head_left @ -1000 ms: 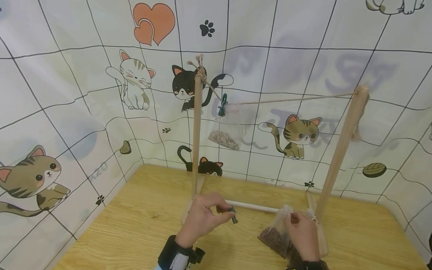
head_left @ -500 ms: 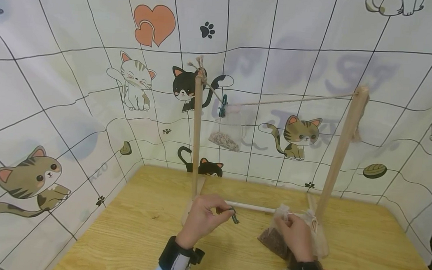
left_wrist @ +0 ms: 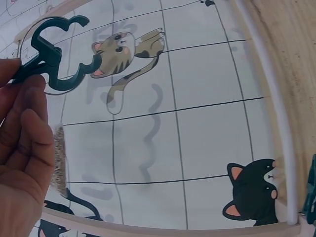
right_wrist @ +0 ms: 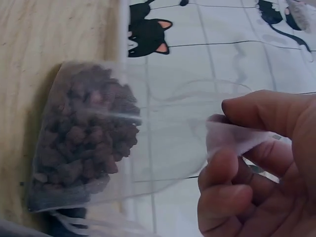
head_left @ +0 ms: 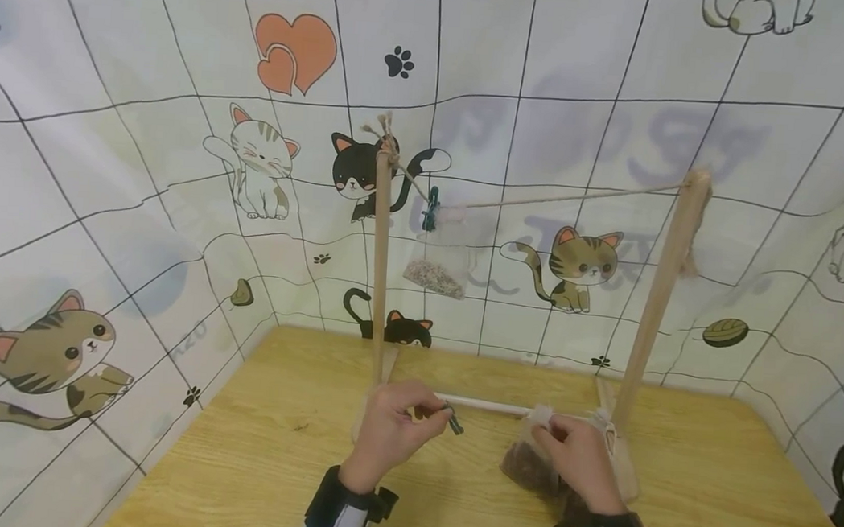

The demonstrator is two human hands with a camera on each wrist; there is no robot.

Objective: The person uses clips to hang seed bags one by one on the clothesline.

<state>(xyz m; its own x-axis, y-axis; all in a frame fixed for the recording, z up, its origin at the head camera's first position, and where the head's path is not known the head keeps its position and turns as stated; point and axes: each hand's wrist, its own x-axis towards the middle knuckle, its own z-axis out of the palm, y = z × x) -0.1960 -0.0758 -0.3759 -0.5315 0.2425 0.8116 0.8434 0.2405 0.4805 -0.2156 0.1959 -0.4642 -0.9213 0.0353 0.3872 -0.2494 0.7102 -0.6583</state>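
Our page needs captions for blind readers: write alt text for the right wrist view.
A right hand pinches the end of a clear plastic bag holding dark brownish chunks. Behind are a wooden tabletop and a white, gridded, cat-print backdrop.

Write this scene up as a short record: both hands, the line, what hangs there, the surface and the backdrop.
Left hand: pinches a green plastic clip, mouth open
Right hand: pinches the top of a clear bag of reddish-brown chunks
Line: twine strung between two wooden posts
Hanging: bag of pale grains, by another green clip
Surface: wood-grain tabletop
Backdrop: cat-print grid sheet
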